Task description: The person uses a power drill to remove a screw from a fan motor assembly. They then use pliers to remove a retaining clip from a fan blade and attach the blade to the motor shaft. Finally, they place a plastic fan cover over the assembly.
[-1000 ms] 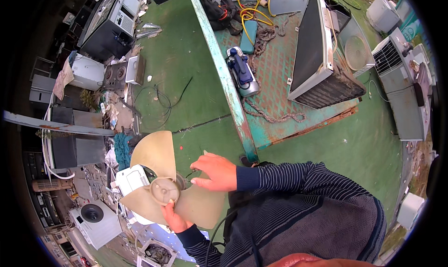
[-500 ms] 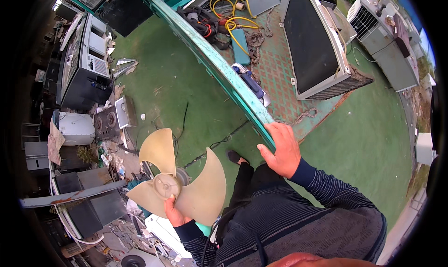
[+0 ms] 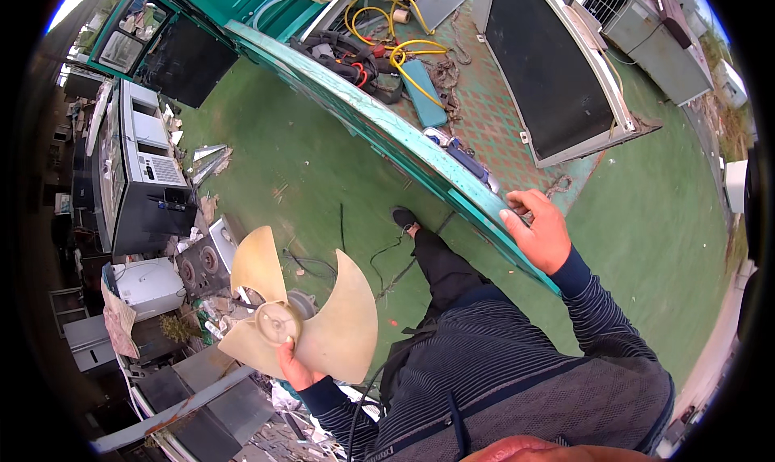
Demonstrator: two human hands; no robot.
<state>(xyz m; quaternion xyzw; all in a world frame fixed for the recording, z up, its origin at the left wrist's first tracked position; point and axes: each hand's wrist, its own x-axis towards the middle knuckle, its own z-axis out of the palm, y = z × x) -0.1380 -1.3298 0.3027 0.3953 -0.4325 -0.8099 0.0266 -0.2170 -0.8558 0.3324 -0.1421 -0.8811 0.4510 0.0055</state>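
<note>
My left hand grips a fan blade wheel of yellowish plastic, with the thumb by its round hub. Three broad blades spread from the hub, and part of a grey motor shows behind it. My right hand is at the top edge of the green truck-bed side panel, its fingers loosely bent and the thumb apart from them. Whether it presses on the panel, I cannot tell.
Inside the bed lie a yellow hose, a teal case and a large dark-faced panel unit. Scrap appliances, among them a dark cabinet, line the left. A metal bar crosses the lower left. Black cable trails over the green floor.
I have stepped forward along the truck bed, one foot farther ahead. My right hand has gone from lying flat on the panel's edge to bent fingers. The fan blade wheel stays in my left hand.
</note>
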